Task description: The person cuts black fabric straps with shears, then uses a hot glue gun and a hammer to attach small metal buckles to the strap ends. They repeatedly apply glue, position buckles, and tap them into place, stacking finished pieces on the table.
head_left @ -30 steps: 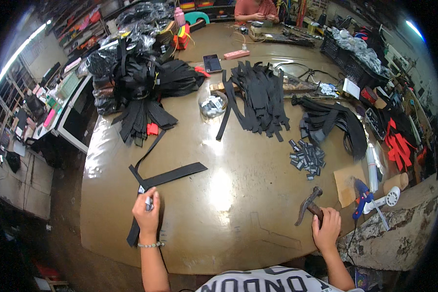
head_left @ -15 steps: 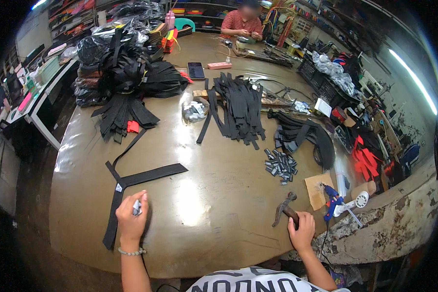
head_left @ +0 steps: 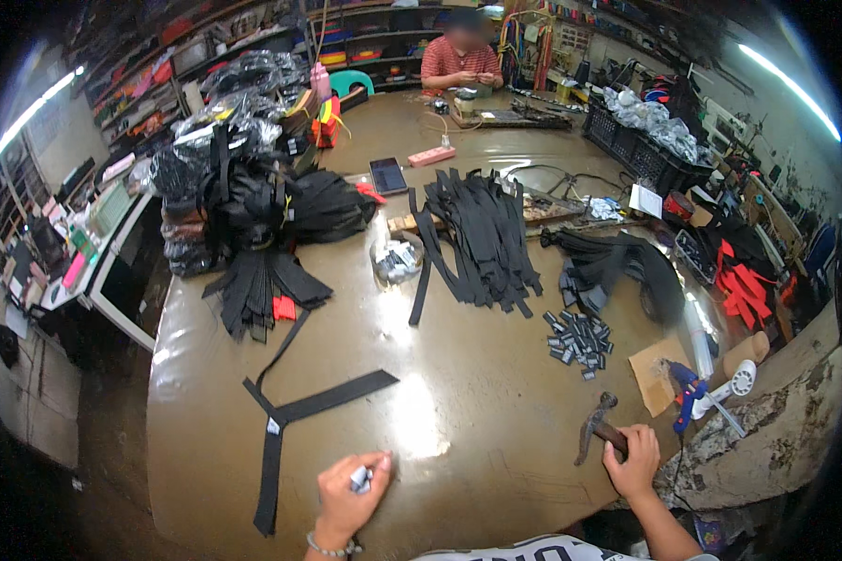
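My left hand [head_left: 351,496] is closed, palm partly up, around small grey-white pieces [head_left: 360,480]; their exact kind is too small to tell. It is over the near part of the table, to the right of a Y-shaped black webbing strap [head_left: 335,395] and apart from it. A small white label [head_left: 273,427] marks the strap's joint. At the right, my right hand [head_left: 634,463] wraps the handle of a claw hammer [head_left: 601,428], whose head points away from me on the tabletop.
Small dark clips [head_left: 578,341] lie heaped beyond the hammer. A blue glue gun [head_left: 689,395] is beside cardboard [head_left: 655,374]. Black straps [head_left: 477,238] lie mid-table near a bag of metal pieces [head_left: 398,260]. More straps [head_left: 267,290] pile left. Someone in a red striped shirt [head_left: 458,65] sits opposite.
My left hand has moved right and toward me, away from the strap, still closed on the pieces. My right hand stays on the hammer. The whole view has shifted.
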A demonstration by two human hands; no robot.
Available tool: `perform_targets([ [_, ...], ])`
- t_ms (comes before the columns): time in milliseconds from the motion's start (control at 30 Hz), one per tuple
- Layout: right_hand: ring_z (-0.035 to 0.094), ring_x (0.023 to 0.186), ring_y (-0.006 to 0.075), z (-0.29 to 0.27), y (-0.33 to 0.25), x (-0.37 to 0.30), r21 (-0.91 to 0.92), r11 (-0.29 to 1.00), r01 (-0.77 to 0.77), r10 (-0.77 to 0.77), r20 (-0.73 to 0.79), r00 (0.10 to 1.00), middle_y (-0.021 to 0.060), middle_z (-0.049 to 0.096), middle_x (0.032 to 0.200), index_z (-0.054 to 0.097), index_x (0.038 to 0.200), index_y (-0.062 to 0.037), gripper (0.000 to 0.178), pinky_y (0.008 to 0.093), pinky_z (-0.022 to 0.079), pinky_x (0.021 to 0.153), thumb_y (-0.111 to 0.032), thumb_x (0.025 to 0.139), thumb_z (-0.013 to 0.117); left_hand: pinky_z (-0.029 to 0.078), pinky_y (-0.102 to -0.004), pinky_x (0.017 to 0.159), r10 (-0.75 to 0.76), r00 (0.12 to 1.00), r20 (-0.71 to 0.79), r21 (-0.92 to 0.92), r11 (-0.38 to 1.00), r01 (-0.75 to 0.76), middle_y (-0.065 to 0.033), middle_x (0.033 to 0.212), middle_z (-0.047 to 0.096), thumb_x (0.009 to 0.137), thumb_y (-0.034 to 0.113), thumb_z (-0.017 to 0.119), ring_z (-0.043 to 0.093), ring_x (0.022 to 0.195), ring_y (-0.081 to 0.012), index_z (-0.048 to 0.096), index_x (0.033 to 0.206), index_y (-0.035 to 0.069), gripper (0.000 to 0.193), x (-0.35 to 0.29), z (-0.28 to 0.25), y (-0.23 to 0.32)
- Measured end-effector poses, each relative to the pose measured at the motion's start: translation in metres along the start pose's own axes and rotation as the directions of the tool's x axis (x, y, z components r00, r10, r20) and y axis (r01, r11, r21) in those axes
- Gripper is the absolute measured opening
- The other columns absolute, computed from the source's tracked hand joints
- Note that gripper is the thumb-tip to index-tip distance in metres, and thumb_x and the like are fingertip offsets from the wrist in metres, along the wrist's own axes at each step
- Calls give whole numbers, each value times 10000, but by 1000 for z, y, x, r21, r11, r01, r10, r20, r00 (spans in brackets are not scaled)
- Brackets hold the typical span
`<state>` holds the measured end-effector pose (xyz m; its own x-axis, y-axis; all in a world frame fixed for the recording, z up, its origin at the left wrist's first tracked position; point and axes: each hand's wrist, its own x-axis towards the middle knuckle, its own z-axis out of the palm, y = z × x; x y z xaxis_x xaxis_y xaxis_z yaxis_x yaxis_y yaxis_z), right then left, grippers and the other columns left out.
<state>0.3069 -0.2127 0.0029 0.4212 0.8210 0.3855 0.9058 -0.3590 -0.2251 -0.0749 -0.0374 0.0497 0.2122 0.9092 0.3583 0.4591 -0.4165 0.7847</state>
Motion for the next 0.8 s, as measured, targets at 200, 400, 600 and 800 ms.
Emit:
perform_targets([
  [200, 545, 895, 318, -2, 3, 0, 38, 999, -15, 15, 10, 1000, 115, 555, 942, 624, 980, -76, 332, 430, 430, 756, -233, 706, 728, 511, -286, 591, -73, 997, -2, 43, 996, 73, -101, 741, 698, 821, 84, 734, 665, 632, -187, 730, 864, 31, 69, -1, 7, -8],
  [400, 545, 898, 326, 0, 5, -2, 40, 999, -7, 7, 3, 1000, 117, 557, 949, 619, 987, -77, 338, 436, 427, 759, -224, 702, 727, 515, -300, 599, -73, 990, -117, 196, 976, 95, -121, 765, 703, 836, 74, 716, 668, 646, -192, 712, 852, 2, 74, -4, 10, -36],
  [600, 541, 909, 312, 0, 4, -4, 51, 999, -1, 2, -20, 1000, 108, 558, 952, 617, 1009, -82, 345, 425, 421, 758, -241, 722, 723, 491, -287, 592, -101, 972, -211, 139, 981, 132, -114, 763, 694, 854, 70, 700, 632, 629, -163, 692, 837, -25, 97, -1, 8, -46],
  [800, 545, 909, 304, -2, 2, -3, 83, 997, -10, 13, -26, 1000, 101, 563, 956, 618, 1016, -82, 339, 418, 419, 766, -249, 740, 723, 414, -253, 609, -214, 954, -211, -133, 973, 189, 8, 745, 582, 977, 166, 577, 464, 677, -62, 657, 948, -32, 215, 10, 25, -31],
])
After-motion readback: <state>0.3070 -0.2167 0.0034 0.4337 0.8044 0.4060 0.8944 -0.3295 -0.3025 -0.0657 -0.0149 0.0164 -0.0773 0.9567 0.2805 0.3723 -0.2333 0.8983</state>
